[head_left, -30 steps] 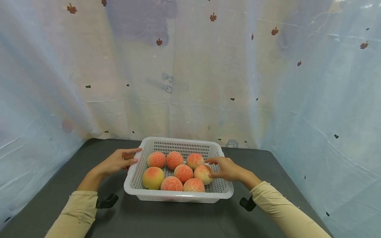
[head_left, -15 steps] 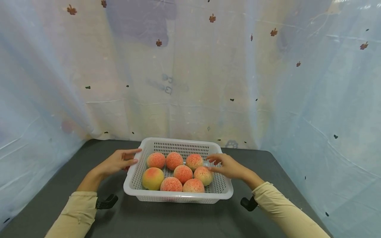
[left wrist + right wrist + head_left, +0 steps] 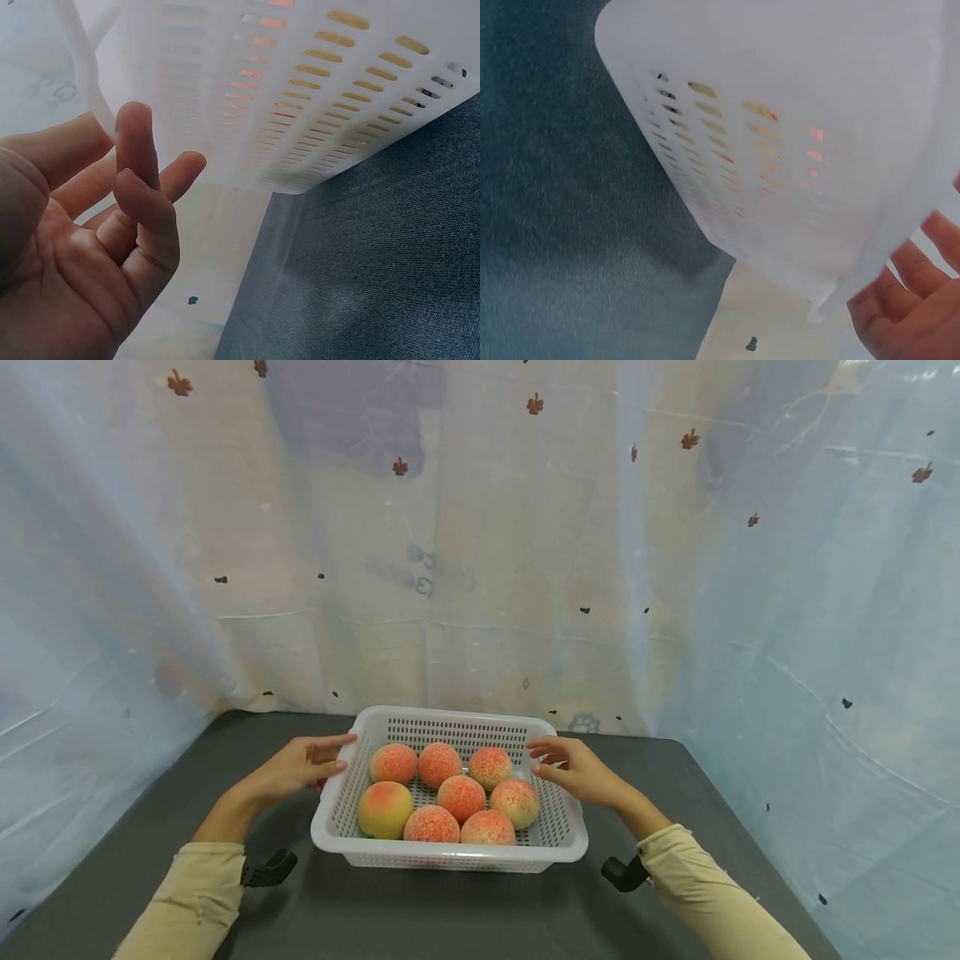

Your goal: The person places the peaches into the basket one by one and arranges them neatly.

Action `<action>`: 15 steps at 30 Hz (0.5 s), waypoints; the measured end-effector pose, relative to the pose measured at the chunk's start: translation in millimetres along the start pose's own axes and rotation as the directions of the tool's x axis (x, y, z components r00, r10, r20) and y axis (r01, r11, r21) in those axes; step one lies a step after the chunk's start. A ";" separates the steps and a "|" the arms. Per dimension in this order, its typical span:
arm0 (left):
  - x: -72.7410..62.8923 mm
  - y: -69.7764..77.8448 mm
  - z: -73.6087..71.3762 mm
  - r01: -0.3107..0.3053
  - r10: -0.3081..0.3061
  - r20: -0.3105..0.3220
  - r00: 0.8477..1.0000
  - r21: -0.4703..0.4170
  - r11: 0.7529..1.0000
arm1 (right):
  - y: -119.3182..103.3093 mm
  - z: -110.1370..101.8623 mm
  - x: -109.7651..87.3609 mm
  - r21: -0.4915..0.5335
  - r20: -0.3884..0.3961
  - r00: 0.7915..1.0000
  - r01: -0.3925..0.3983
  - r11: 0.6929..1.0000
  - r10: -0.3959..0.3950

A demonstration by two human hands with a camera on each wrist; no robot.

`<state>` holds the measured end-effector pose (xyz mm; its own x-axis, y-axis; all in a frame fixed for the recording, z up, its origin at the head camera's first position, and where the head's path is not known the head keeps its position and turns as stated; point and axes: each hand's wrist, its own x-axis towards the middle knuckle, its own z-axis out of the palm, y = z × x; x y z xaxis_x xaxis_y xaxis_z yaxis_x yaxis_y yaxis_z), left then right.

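Several peaches lie in one layer inside a white perforated plastic basket, seen in the head view. Most are speckled orange-red. A smoother yellow one with a red blush sits at the front left. My left hand touches the basket's left rim with its fingertips; the left wrist view shows its fingers loosely bent beside the outer wall. Above the right rim is my right hand, its fingers relaxed and holding nothing. The nearest fruit to it is a pale peach, apart from the fingertips.
The basket stands on a dark grey table, near its back edge. Behind and on both sides hangs a pale plastic sheet with small leaf prints. A black device is strapped below each wrist.
My right hand has let go of the pale peach and drawn back to the right, over the basket's right rim. The left hand and the basket have stayed in place.
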<state>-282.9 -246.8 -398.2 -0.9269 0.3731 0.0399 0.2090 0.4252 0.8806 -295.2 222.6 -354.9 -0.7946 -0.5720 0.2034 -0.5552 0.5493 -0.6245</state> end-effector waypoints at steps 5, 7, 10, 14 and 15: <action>0.5 -0.1 0.3 0.010 -0.010 0.001 1.000 0.001 1.000 | 3.2 3.2 -1.5 0.031 -0.057 0.998 0.013 0.999 -0.011; 0.6 0.3 0.3 0.013 -0.013 0.000 1.000 -0.001 1.000 | 3.3 2.8 -2.7 0.046 -0.076 0.997 0.017 0.999 -0.014; 0.6 1.1 0.2 0.016 -0.016 -0.001 1.000 -0.005 1.000 | 3.5 1.5 -4.5 0.068 -0.100 0.995 0.021 0.997 -0.014; 0.3 1.7 -0.2 0.015 -0.015 0.001 1.000 -0.006 1.000 | 5.6 -0.3 -6.6 0.072 -0.123 0.992 0.029 0.997 -0.020; 0.2 1.6 -0.4 0.015 -0.015 0.001 1.000 -0.005 1.000 | 6.3 -0.4 -7.0 0.073 -0.132 0.991 0.026 0.997 -0.016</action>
<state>-283.0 -246.4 -396.6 -0.9296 0.3677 0.0266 0.1941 0.4267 0.8833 -293.1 230.4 -360.0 -0.8112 -0.4954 0.3108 -0.5561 0.4888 -0.6722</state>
